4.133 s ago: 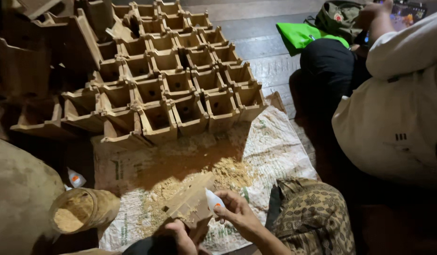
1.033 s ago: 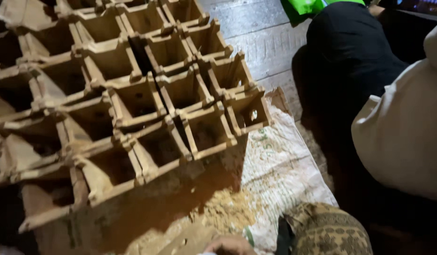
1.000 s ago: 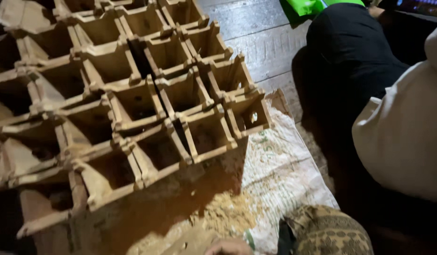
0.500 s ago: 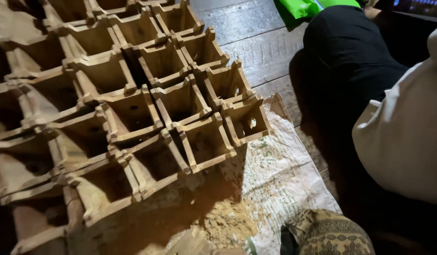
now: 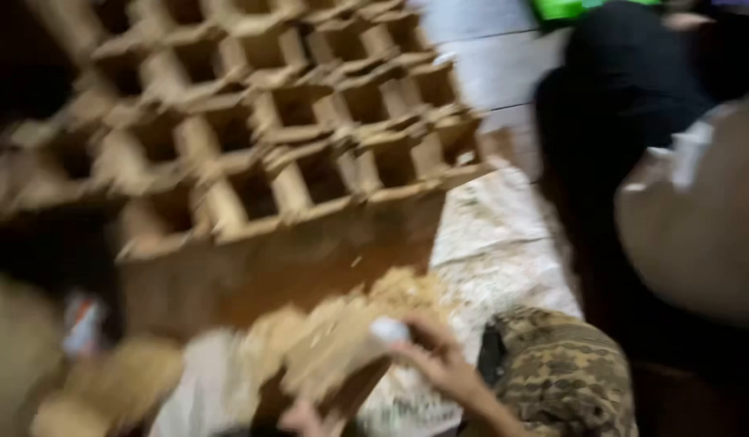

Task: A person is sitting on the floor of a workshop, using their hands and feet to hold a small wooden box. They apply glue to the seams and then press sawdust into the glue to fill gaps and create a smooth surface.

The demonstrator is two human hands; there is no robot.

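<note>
Blurred view, camera in motion. Right hand (image 5: pixel 439 364) closed around a small white-tipped object (image 5: pixel 388 330), possibly a tube or nozzle, pressed against a tan cardboard box piece (image 5: pixel 334 364) just below the grid of cardboard cells (image 5: pixel 310 154). Left hand (image 5: pixel 303 418) barely in frame beneath that piece, seemingly gripping its lower edge; exact hold impossible to tell. Heap of sawdust (image 5: pixel 391 291) at the foot of the grid, on a pale woven sack (image 5: pixel 496 243) spread over the floor. Sawdust-filled container (image 5: pixel 107 388) well left of the grid's near edge. Another person's dark and white clothing (image 5: pixel 682 186) right of the grid.

Risks, judged from here: piece held loosely near its bottom, so likely to twist or drop onto the sawdust; white tip slipping off the cardboard; loose sawdust spilling off the sack toward the camouflage-clad knee (image 5: pixel 561 372).
</note>
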